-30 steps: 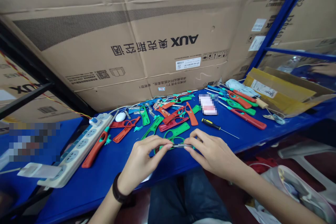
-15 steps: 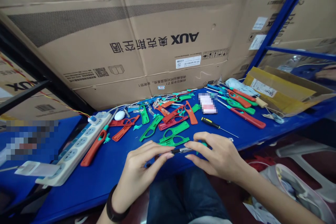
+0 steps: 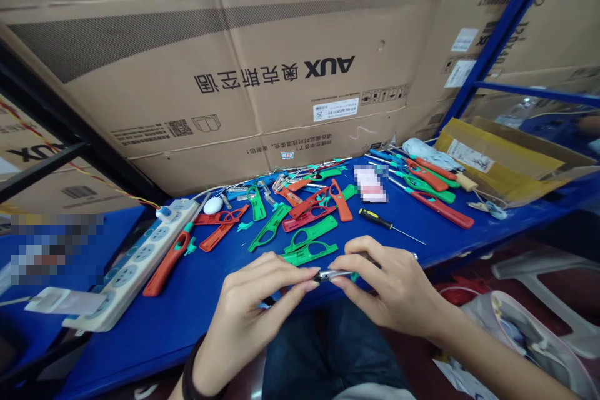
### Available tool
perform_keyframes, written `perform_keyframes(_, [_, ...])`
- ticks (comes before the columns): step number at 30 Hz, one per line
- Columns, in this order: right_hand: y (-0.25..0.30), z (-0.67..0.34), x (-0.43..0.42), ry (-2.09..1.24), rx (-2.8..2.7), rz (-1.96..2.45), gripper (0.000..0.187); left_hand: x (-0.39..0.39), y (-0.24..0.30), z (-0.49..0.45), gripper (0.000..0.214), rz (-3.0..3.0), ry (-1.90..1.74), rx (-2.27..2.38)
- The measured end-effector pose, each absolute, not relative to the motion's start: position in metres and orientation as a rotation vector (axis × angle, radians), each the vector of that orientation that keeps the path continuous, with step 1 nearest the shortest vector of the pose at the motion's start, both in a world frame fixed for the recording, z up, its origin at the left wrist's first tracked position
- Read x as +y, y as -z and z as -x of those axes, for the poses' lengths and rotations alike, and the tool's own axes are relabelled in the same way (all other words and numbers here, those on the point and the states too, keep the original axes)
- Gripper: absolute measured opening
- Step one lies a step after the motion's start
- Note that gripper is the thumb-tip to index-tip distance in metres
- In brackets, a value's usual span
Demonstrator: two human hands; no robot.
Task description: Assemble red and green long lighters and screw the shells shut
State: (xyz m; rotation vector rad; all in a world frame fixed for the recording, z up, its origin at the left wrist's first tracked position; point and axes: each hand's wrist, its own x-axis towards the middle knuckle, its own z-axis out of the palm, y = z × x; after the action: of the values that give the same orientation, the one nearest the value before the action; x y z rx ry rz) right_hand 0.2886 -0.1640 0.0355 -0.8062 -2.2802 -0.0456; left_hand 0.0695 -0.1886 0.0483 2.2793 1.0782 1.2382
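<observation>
Between my hands, above the table's near edge, is a small black and silver part (image 3: 330, 275) with a bit of teal at its right end. The thumb and fingers of my left hand (image 3: 262, 300) pinch its black left end. My right hand (image 3: 391, 284) curls around the silver right end, its fingers partly covering it. Just beyond my hands lie green lighter shell halves (image 3: 312, 254). A yellow-and-black screwdriver (image 3: 376, 219) rests beyond my right hand. More red, orange and green shell pieces (image 3: 309, 209) are strewn behind, with small clear and metal parts.
At left a white power strip (image 3: 135, 269) runs along the table, with a red-orange lighter (image 3: 167, 267) against it. Whole long-necked lighters (image 3: 443, 207) lie at right beside an open yellow-taped carton (image 3: 501, 159). A large cardboard sheet (image 3: 281, 31) stands behind the blue table (image 3: 210, 287).
My left fingers have shifted slightly right along the part, closer to my right hand. Less of its black end shows now. The things on the table have stayed put.
</observation>
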Motion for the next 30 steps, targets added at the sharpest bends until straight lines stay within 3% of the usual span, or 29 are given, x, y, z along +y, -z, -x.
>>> perform_keyframes(7, [-0.046, -0.291, -0.169, -0.151, -2.375, 0.914, 0.020, -0.185, -0.053, -0.070, 0.018, -2.314, -1.211, 1.011])
perform_keyframes(14, [-0.044, -0.291, -0.171, -0.137, -2.381, 0.931, 0.021, -0.179, -0.058, -0.068, 0.011, -2.250, -1.102, 1.041])
perform_keyframes(23, [-0.044, -0.293, -0.172, -0.261, -2.395, 0.962, 0.019, -0.178, -0.058, -0.068, 0.019, -2.356, -1.093, 0.901])
perform_keyframes(30, [-0.042, -0.294, -0.174, -0.102, -2.387, 0.756, 0.014, -0.172, -0.062, -0.067, 0.011, -2.131, -0.928, 0.791])
